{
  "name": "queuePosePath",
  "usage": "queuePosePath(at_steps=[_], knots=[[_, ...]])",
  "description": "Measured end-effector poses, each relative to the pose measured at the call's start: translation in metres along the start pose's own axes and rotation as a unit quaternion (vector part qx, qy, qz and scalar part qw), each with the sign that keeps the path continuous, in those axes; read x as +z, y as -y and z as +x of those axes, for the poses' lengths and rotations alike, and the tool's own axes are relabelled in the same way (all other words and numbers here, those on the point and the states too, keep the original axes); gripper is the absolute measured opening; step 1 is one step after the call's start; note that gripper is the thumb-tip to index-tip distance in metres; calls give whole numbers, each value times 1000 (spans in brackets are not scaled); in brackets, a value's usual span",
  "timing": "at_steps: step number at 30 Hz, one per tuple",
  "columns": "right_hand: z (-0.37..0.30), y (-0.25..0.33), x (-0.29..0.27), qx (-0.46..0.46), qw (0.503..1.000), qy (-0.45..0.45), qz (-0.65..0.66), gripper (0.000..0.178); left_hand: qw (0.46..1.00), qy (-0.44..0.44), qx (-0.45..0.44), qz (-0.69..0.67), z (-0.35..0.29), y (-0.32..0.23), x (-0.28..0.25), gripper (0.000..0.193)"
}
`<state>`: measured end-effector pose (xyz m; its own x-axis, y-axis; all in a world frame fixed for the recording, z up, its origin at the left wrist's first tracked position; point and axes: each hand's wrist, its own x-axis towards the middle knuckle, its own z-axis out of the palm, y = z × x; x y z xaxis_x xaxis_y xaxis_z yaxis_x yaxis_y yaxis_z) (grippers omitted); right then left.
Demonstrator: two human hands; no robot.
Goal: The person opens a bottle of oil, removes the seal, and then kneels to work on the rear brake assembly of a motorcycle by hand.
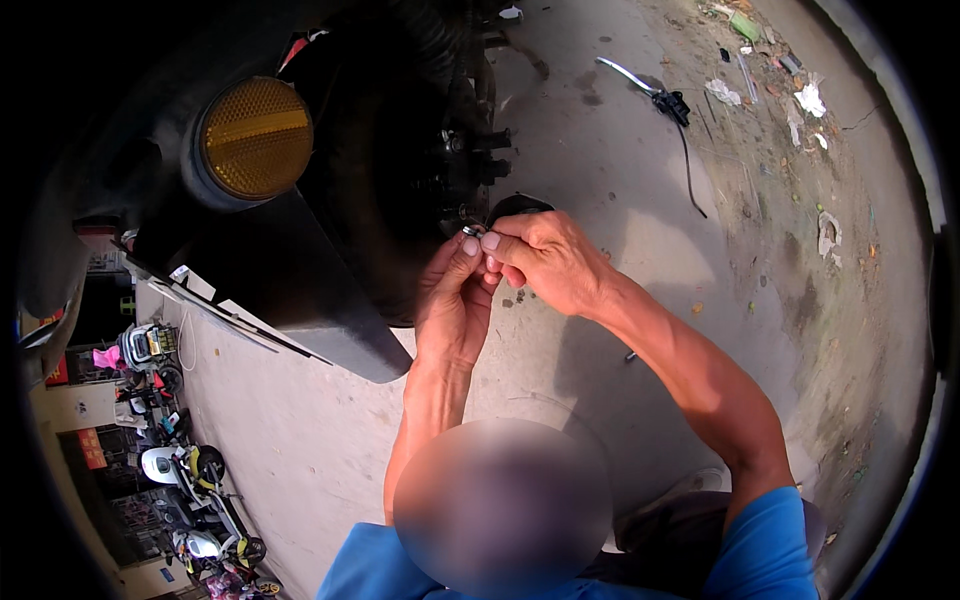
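Observation:
Both hands meet at the middle of the view, close beside the dark underside of a vehicle's rear end. My left hand [452, 295] is closed, thumb and fingers pinching a small shiny metal piece [469, 231]. My right hand [560, 262] comes in from the right, its thumb and forefinger pinched at the same piece. Its exact kind is too small to tell. A dark rounded part [520, 204] shows just behind the right fingers. Black mechanical parts [480, 150] of the vehicle stick out beyond my fingertips, mostly in shadow.
An orange round reflector [254, 138] and a black mudguard flap [335, 290] stand at the left. On the concrete lies a silvery lever with a black bracket and cable [672, 103]. Litter [810, 98] is scattered along the right-hand wall. Several parked scooters [190, 470] line the left.

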<state>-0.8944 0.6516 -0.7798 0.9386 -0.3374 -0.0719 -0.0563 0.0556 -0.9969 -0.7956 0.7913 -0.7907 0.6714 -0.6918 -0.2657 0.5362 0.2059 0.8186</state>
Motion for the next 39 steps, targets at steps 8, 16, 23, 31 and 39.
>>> queuePosePath(at_steps=[8, 16, 23, 31, 39], knots=[[16, -19, 10, -294, 921, -187, -173, 15, 998, -18, -17, -56, 7, -6, 4, 14], [34, -4, 11, -334, 892, -184, -241, 10, 992, -28, -5, -121, 2, -11, 21, 15], [36, -6, 14, -331, 898, -180, -227, 10, 995, -65, 4, -81, -9, -13, 25, 21], [39, -4, 12, -286, 906, -158, -270, 17, 996, -57, -4, -63, -21, -11, 17, 24], [41, 10, 10, -217, 923, -122, -294, 27, 999, -25, 35, 13, -26, -11, 12, 26]])
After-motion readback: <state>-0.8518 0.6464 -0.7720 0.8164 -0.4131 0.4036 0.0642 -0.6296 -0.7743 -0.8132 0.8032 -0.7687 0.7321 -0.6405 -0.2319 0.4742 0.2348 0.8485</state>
